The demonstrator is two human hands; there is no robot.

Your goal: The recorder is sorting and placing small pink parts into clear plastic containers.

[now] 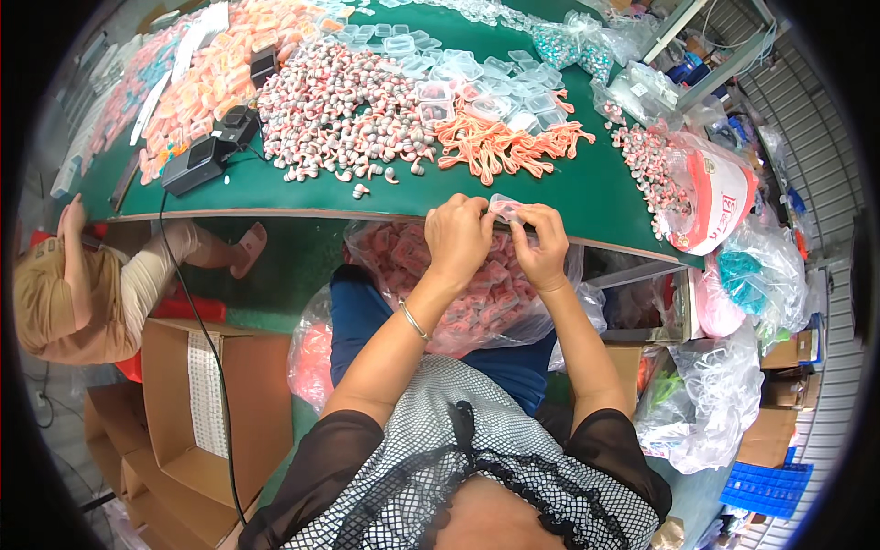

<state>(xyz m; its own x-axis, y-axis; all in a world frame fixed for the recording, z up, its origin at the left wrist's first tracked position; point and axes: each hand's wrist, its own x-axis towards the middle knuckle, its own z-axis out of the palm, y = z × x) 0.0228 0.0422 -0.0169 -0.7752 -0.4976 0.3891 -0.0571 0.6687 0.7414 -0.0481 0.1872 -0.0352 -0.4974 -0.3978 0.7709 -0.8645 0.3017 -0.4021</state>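
At the table's front edge, my left hand [458, 236] and my right hand [543, 242] pinch a small clear plastic box [504, 209] between them. What the box holds is too small to make out. Just beyond my hands lies a heap of orange-pink looped straps [500, 147]. Behind and among the straps are empty-looking clear plastic boxes [495, 81]. To their left spreads a large pile of small curled grey-and-pink pieces [339, 110]. Below my hands, a big clear bag [477, 293] full of pink-filled boxes rests against my legs.
Black devices [194, 165] with a cable stand on the green table [587, 197] at left, near orange-filled boxes [202, 92]. At right, a red-and-white bag [715, 192] lies beside spilled small pieces. Cardboard boxes [220, 403] and a seated person [87, 293] are at left.
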